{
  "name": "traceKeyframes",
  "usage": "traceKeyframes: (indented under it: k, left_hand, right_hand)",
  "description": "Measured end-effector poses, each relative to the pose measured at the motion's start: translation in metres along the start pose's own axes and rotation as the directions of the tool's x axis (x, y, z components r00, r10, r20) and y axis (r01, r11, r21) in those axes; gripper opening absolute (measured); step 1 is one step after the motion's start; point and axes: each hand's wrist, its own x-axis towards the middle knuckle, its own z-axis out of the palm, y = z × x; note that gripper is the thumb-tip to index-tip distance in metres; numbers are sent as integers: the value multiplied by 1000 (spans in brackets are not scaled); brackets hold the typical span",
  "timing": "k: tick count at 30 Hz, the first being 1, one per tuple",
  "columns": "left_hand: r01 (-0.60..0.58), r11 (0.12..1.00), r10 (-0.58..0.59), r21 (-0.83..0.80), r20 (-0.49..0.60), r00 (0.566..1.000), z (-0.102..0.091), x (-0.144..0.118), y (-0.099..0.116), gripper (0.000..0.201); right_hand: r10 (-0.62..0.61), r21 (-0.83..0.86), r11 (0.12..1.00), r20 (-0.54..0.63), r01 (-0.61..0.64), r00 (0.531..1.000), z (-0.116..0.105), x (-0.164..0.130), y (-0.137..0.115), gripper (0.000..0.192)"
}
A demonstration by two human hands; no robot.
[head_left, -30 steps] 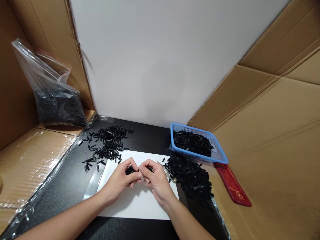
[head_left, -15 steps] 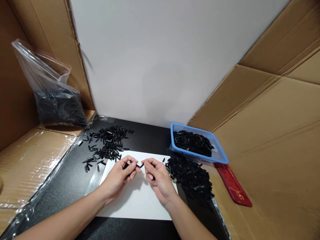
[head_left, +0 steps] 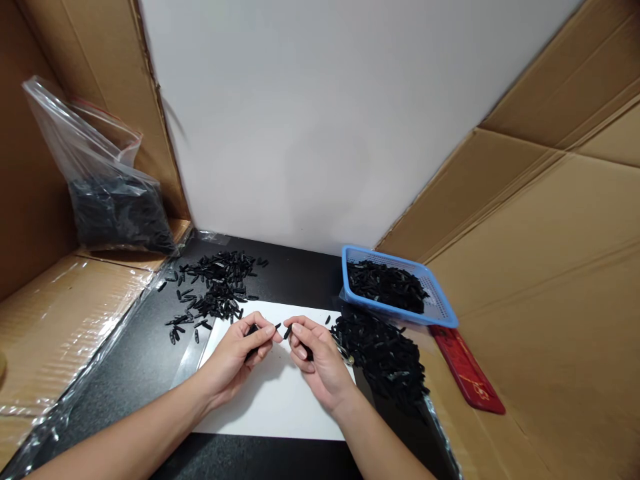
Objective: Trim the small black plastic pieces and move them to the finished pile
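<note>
One head-worn view, looking forward and down.
It faces the white back wall [head_left: 310, 120] across the black tabletop [head_left: 295, 273], close above the near edge, with cardboard walls [head_left: 540, 267] closing both side edges.

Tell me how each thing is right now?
left hand: pinching a small black piece
right hand: pinching another black piece
blue basket: partly filled with black pieces
plastic bag: open at top, black pieces inside
white sheet: lying flat under both hands
</note>
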Motion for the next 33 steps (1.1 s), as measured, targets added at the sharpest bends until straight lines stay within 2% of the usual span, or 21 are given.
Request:
traceKeyframes:
  k: [6, 11, 17, 21, 25, 28, 33]
  left_hand:
    - [11, 999, -11, 43, 6, 1000, 1, -2, -2, 21]
    - [-2, 1000, 2, 2, -28, 1000, -4, 4, -4, 23]
    - [-34, 998, 28, -59, -97, 995, -8, 10, -3, 26]
    - [-30, 997, 23, -68, -107, 994, -10, 12, -1, 24]
    - [-28, 995, 16, -97, -113, 993, -11, 13, 0, 24]
    - [-18, 994, 5, -106, -120, 993, -11, 14, 1, 23]
    - [-8, 994, -5, -105, -117, 993, -9, 13, 3, 23]
  right_hand:
    - [7, 42, 999, -9, -7, 1000, 1, -1, 0, 13]
    - [-1, 47, 999, -46, 3, 999, 1, 1, 2, 18]
    - [95, 185, 979, -74, -80, 993, -2, 2, -3, 17]
    - [142, 259, 958, -53, -124, 988, -4, 3, -9, 17]
    - [131, 283, 951, 6, -127, 991, -2, 1, -15, 37]
    - [103, 266, 957, 60, -115, 993, -1, -2, -19, 45]
    - [53, 178, 981, 147, -79, 988, 0, -5, -21, 37]
